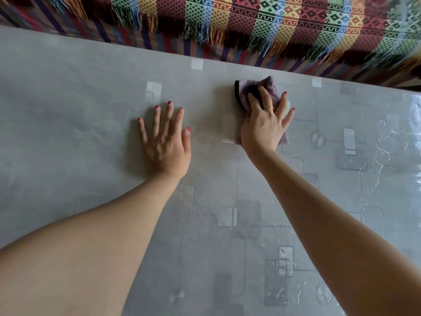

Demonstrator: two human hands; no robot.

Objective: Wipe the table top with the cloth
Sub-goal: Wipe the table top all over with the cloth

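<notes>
The left hand (165, 142) lay flat on the grey desk (68, 110), fingers spread, holding nothing. Just to its right, the right hand (265, 126) pressed a purple cloth (250, 87) down with straight fingers, near the far edge. Beyond hung a fringed, patterned blanket (273, 21).

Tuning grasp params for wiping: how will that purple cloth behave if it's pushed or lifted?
Probably floppy: the cloth is bunched and folded under the right hand, so it would likely sag if lifted. Its nap looks like terry, so likely light. On the glossy table top it should slide under pressure, though it may bunch further.
</notes>
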